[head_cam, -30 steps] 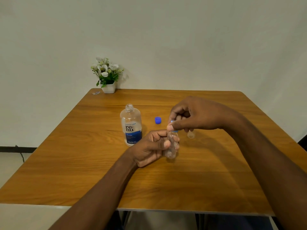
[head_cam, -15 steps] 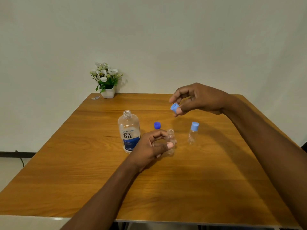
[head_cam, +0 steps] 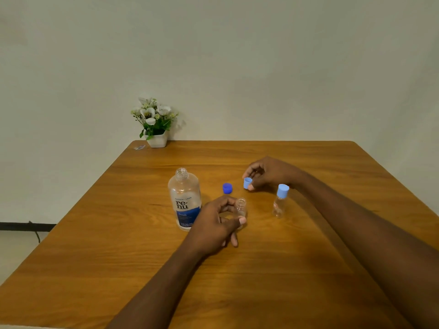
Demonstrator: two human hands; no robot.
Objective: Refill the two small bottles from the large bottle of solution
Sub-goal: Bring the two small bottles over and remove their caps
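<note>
The large clear bottle of solution (head_cam: pixel 184 200) stands uncapped, a blue label on its lower half. Its dark blue cap (head_cam: pixel 227 188) lies on the table to its right. My left hand (head_cam: pixel 218 224) holds a small clear bottle (head_cam: pixel 240 208) upright on the table, its neck open. My right hand (head_cam: pixel 266 173) pinches that bottle's light blue cap (head_cam: pixel 247 182) low over the table, just right of the dark blue cap. A second small bottle (head_cam: pixel 279 202) with a light blue cap on stands to the right, under my right wrist.
The wooden table (head_cam: pixel 261 269) reaches a pale wall behind. A white pot of white flowers (head_cam: pixel 155 123) sits at the back left corner, with a small scrap (head_cam: pixel 139 147) beside it.
My right hand took the light blue cap off the small bottle, lifted it, then lowered it toward the table near the dark blue cap. My left hand set the small bottle upright.
</note>
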